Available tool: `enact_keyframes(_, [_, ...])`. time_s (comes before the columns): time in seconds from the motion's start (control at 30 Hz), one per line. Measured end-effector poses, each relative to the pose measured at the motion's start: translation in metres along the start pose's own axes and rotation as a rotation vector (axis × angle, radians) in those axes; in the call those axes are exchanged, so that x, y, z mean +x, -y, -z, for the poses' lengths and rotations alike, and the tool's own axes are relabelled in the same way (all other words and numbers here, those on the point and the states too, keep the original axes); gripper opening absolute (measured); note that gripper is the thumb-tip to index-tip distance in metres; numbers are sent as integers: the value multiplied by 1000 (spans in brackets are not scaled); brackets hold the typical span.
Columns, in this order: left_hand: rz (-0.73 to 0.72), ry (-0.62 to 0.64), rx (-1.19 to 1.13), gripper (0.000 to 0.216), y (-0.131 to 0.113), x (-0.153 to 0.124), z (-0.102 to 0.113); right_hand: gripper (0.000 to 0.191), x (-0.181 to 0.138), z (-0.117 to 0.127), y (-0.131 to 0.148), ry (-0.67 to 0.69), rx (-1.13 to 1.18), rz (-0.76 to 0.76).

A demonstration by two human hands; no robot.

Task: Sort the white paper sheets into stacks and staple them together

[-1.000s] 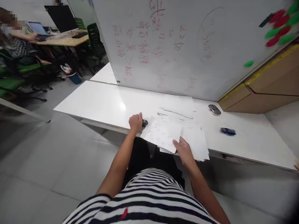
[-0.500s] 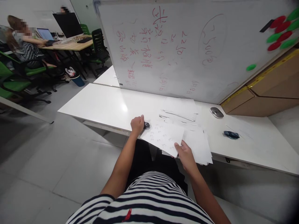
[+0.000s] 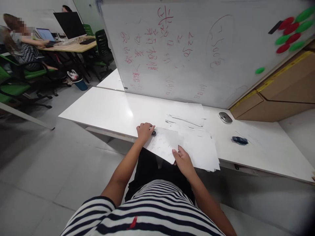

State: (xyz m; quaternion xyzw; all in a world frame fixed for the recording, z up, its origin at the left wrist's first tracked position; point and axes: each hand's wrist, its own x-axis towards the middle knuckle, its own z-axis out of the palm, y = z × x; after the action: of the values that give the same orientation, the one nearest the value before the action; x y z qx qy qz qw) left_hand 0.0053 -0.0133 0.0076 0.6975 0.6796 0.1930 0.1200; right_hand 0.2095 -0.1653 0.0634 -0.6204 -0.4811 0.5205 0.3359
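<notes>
My left hand is closed over a small black tool at the front edge of the white desk. Most of that tool is under my fingers; it may be a stapler. A white sheet of paper with faint handwriting reaches from the tool to my right hand, which pinches its lower right corner between thumb and fingers. The sheet tilts over the desk edge. Right of it, partly beneath, lies a loose stack of papers. More sheets lie behind, near the whiteboard.
A whiteboard with red writing and round magnets stands along the desk's back. To the right are a computer mouse, a dark blue object and cardboard boxes. A person sits at another table at far left.
My right hand has moved left with the sheet, drawing it closer to my left hand. My left fingers now lie over the top of the black tool. The view has shifted slightly.
</notes>
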Motion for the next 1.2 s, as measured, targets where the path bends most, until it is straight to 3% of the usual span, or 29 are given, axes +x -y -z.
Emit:
enact_keyframes(0.23, [19, -99, 107, 58, 3, -1, 1, 52, 1, 2, -9, -8, 17, 15])
enact_keyframes(0.4, [17, -150, 74, 64, 4, 0, -3, 52, -5, 22, -8, -61, 39, 53])
enact_keyframes(0.6, [14, -179, 156, 63, 4, 2, -5, 46, -12, 69, -13, -238, 79, 75])
enact_keyframes(0.73, [6, -177, 181, 59, 4, 2, -6, 48, -11, 86, -16, -434, 151, 95])
enact_keyframes(1.2, [-5, -186, 208, 58, 3, 3, -6, 54, -12, 79, -15, -540, 74, 95])
